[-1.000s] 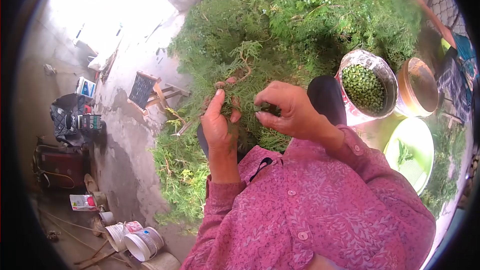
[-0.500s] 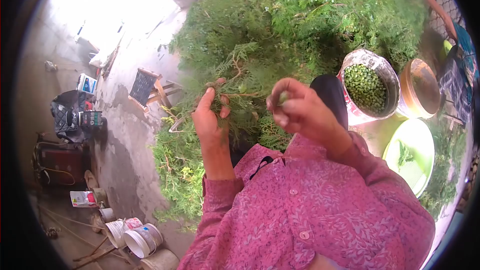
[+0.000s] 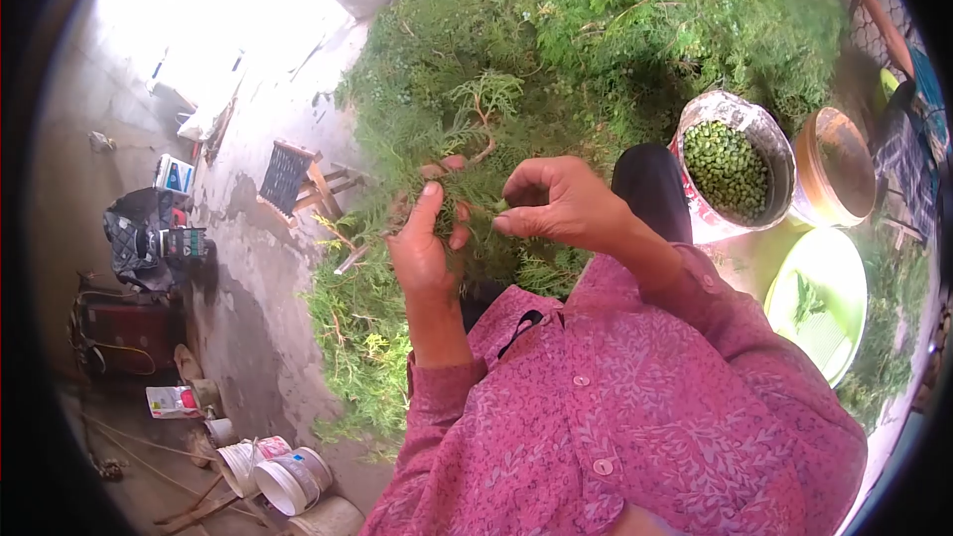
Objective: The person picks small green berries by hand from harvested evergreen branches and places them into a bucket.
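My left hand (image 3: pixel 427 238) is closed round a leafy green branch (image 3: pixel 483 124), whose twigs rise above the fingers. Just right of it, my right hand (image 3: pixel 561 203) has its thumb and forefinger bent toward each other at a small green piece (image 3: pixel 500 205) beside the foliage. A large heap of green branches (image 3: pixel 596 30) spreads beyond and beneath both hands. To the right stands a bucket (image 3: pixel 687 174) holding many small green cones or fruits (image 3: pixel 725 164).
An orange-rimmed bucket (image 3: pixel 806 164) and a light green basin (image 3: pixel 849 323) stand at the right. Another person's arm (image 3: pixel 879 15) shows at the upper right. At the left are a small stool (image 3: pixel 288 177), a black bag (image 3: pixel 134 238) and white buckets (image 3: pixel 283 486).
My right hand has moved left to the foliage by my left hand; the green piece formerly between its fingers is no longer visible there. The other person's arm has shifted slightly.
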A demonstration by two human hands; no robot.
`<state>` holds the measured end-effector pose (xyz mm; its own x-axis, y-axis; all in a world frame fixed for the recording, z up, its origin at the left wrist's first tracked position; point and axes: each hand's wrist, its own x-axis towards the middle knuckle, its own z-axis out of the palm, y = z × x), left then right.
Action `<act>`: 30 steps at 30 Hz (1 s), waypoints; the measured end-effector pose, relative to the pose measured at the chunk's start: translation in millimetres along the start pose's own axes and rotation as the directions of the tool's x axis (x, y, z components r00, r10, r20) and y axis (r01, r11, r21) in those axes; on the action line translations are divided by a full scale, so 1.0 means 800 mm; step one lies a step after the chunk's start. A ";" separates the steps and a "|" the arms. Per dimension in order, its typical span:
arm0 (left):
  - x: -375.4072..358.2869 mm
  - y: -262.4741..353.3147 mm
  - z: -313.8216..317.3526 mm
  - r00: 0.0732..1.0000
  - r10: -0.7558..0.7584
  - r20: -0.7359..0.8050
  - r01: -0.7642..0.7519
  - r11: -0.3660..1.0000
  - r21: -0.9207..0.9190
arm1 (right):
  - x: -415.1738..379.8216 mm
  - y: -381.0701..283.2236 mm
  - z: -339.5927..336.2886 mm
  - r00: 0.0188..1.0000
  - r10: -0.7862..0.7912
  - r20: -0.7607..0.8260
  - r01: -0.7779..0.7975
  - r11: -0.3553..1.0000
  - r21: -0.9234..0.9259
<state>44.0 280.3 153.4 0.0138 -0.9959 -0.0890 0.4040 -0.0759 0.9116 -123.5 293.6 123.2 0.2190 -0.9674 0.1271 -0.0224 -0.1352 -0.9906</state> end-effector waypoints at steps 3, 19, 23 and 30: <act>-0.007 0.003 0.009 0.997 0.073 0.022 -0.075 0.994 0.076 | 0.006 -0.004 -0.003 0.988 0.138 0.075 -0.145 0.985 0.091; 0.021 0.016 -0.041 0.991 0.094 -0.092 -0.110 0.975 -0.192 | -0.065 -0.002 -0.161 0.584 -0.217 -0.782 0.293 0.955 -0.046; 0.024 0.012 -0.041 0.986 0.060 -0.158 -0.084 0.986 -0.146 | -0.113 0.106 -0.264 0.438 -0.562 -0.702 -0.401 0.576 -0.712; 0.021 0.015 -0.013 0.990 0.030 -0.137 -0.049 0.989 -0.137 | -0.092 0.099 -0.202 0.786 0.004 -0.618 -0.145 0.973 -0.178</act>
<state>58.5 263.4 159.0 0.1514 -0.9816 -0.1163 0.5245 -0.0199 0.8512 -298.9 319.7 44.0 -0.4306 -0.8935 0.1279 -0.2270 -0.0299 -0.9734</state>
